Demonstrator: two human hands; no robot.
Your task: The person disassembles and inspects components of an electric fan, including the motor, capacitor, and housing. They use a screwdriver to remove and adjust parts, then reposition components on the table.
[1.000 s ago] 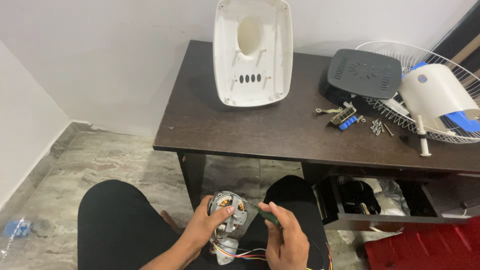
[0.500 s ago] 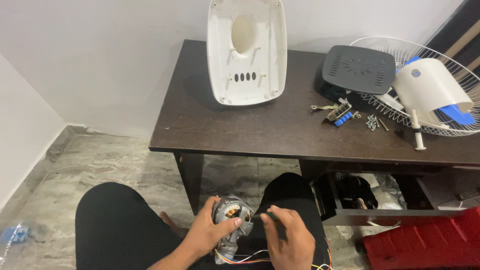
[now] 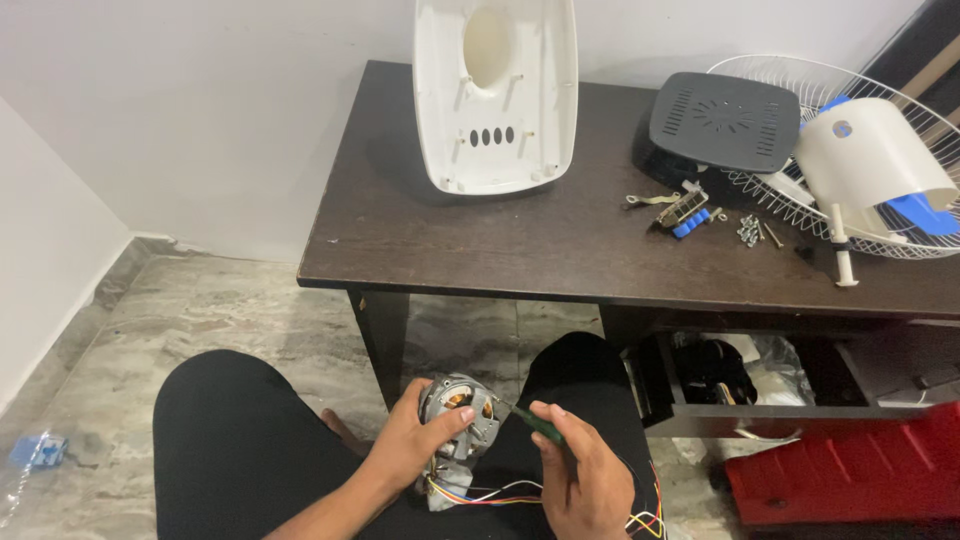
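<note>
My left hand (image 3: 412, 442) grips a small metal fan motor (image 3: 462, 404) with copper windings, held over my lap between my knees. Coloured wires (image 3: 482, 494) trail from the motor's lower end. My right hand (image 3: 582, 472) holds a green-handled screwdriver (image 3: 532, 423), whose tip touches the motor's right side. Both hands are low in the head view, in front of the dark wooden table (image 3: 560, 250).
On the table stand a white plastic fan housing (image 3: 497, 95), a dark grey fan base (image 3: 724, 122), a wire fan guard (image 3: 880, 235), a white motor cover (image 3: 868, 160) and loose screws (image 3: 748, 231). An open shelf (image 3: 760, 385) and a red box (image 3: 850, 470) sit lower right.
The view has shifted slightly, so the table sits a little differently in frame. My hands stay on the motor and screwdriver, with the motor turned a bit in my left hand.
</note>
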